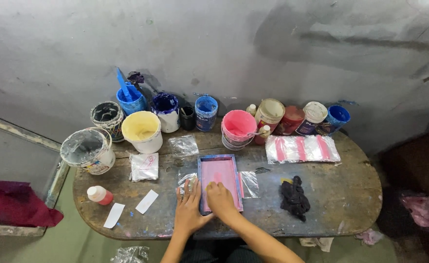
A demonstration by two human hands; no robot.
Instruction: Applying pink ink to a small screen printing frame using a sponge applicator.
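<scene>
Here, your left hand [189, 210] lies flat beside the small printing frame [219, 181] on the desk [341, 195], fingers loose. Your right hand [220, 198] presses its pink screen, grasping nothing. The frame looks stiff and light; hold its edges.

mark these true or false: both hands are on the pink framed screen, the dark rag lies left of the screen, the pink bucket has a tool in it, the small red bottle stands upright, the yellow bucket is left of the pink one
1. Both hands are on the pink framed screen. False: the right hand presses on its mesh, while the left hand lies flat on the table beside its left edge.
2. The dark rag lies left of the screen. False: it lies to the right of it.
3. The pink bucket has a tool in it. True: a handle rests across its rim.
4. The small red bottle stands upright. False: it lies on its side.
5. The yellow bucket is left of the pink one. True.
</scene>
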